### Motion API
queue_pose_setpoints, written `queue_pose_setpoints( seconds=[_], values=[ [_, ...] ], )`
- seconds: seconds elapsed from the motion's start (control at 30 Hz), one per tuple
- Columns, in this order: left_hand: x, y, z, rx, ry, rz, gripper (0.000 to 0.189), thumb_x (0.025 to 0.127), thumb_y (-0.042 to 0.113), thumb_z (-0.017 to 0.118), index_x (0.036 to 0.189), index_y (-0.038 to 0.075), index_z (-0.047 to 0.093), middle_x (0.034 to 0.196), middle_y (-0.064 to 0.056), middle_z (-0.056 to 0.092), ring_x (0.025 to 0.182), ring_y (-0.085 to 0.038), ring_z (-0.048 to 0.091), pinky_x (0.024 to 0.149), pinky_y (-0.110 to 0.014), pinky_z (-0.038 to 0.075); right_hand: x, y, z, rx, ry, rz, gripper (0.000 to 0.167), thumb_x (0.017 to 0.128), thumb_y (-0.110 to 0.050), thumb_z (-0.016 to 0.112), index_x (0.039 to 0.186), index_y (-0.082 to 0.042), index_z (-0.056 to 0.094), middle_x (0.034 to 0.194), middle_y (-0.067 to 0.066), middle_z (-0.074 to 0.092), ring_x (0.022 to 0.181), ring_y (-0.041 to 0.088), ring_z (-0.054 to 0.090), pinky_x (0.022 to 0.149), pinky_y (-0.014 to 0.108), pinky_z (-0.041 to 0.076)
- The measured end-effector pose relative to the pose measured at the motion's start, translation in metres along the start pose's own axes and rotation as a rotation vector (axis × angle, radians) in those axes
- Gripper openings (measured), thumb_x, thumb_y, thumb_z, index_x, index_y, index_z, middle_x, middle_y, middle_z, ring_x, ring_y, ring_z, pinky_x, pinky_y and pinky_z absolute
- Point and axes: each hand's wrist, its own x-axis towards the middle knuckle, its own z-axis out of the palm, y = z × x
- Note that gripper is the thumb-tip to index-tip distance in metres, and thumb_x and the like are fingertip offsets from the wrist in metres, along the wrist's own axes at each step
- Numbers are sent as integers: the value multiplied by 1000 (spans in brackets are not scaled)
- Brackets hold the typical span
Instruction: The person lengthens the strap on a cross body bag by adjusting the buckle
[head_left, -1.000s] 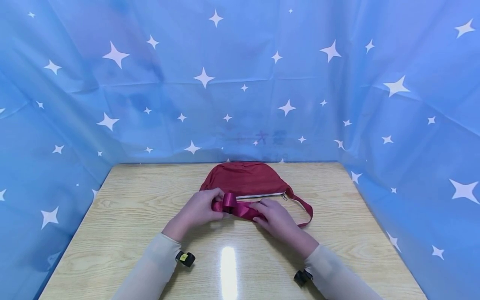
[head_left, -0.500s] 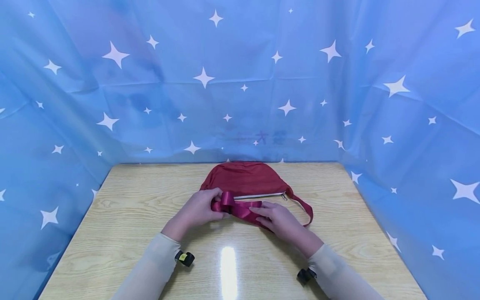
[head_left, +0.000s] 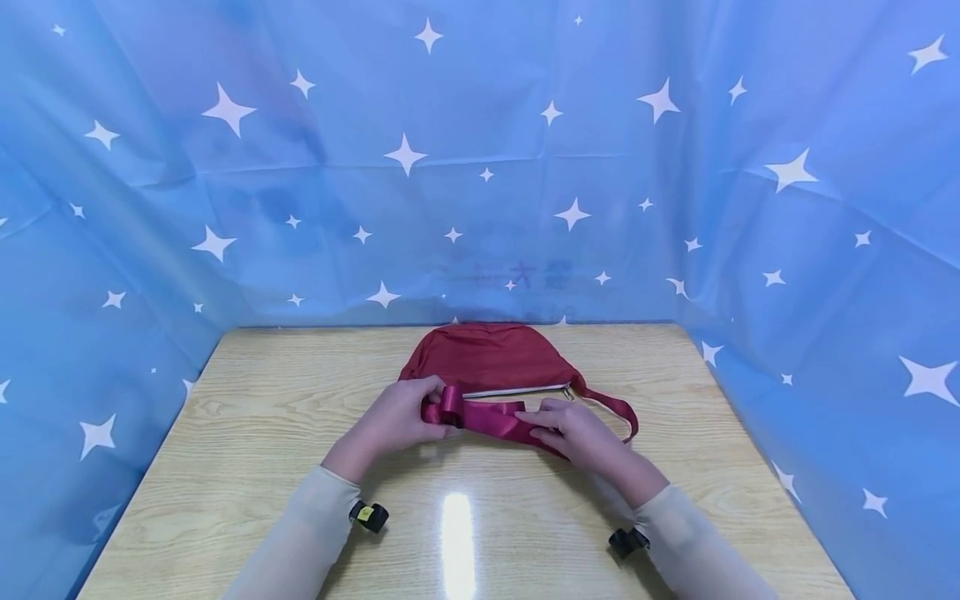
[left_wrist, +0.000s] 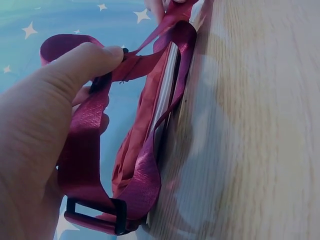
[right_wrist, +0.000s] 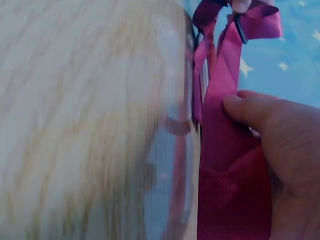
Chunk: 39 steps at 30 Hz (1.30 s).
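Observation:
A dark red waist bag [head_left: 495,354] lies at the back of the table, its silvery zipper [head_left: 517,391] facing front. My left hand [head_left: 390,417] pinches the bag's shiny crimson strap [head_left: 487,418] at a small black fitting [left_wrist: 101,82], partly hidden under the thumb. A loop of strap stands up beside those fingers. Lower on the strap, in the left wrist view, hangs a black slide buckle [left_wrist: 120,216]. Further right, my right hand [head_left: 585,437] holds the strap between thumb and fingers, the thumb on its face. Strap runs between both hands; its right part [head_left: 622,408] curves back to the bag.
The wooden table [head_left: 285,383] extends around the bag, with a bright light reflection near its front. A blue curtain with white stars [head_left: 480,200] hangs behind and at both sides. Each wrist wears a small black camera [head_left: 371,516].
My right hand has slid to the right along the strap, and the strap's right-hand curve has shifted outward. My left hand has stayed nearly in place, still holding the strap.

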Motion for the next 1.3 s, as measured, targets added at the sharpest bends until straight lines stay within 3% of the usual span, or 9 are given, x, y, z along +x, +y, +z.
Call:
queue_pose_setpoints(
  seconds=[0.3, 0.67, 0.93, 1.3],
  values=[
    [-2, -2, -4, 2, 2, -23, 46, 82, 34, 101, 115, 24, 71, 99, 12, 69, 89, -10, 64, 82, -35, 55, -8, 13, -7, 49, -27, 44, 41, 98, -1, 82, 138, -13, 79, 95, -7, 67, 77, 4, 51, 67, 25, 47],
    [-2, -4, -5, -5, 3, -20, 47, 84, 32, 99, 120, 21, 72, 104, 10, 71, 95, -10, 66, 87, -37, 58, -13, 22, -2, -31, 24, 9, 36, 96, -4, 85, 131, -10, 82, 98, -3, 68, 79, 6, 54, 69, 27, 51],
    [-2, -3, -3, -28, 11, -23, 47, 84, 30, 100, 121, 20, 72, 104, 10, 72, 95, -10, 67, 87, -38, 58, 4, -10, 5, -73, 57, 128, 42, 98, -25, 88, 135, -10, 76, 122, 4, 68, 107, 19, 64, 92, 45, 58],
    [0, -2, -2, -20, 16, -12, 46, 83, 30, 100, 118, 22, 72, 102, 12, 71, 91, -8, 66, 85, -37, 57, 44, -38, 26, -159, 7, 122, 48, 98, -36, 88, 138, -14, 73, 118, 1, 67, 107, 21, 60, 96, 45, 54]
  ],
)
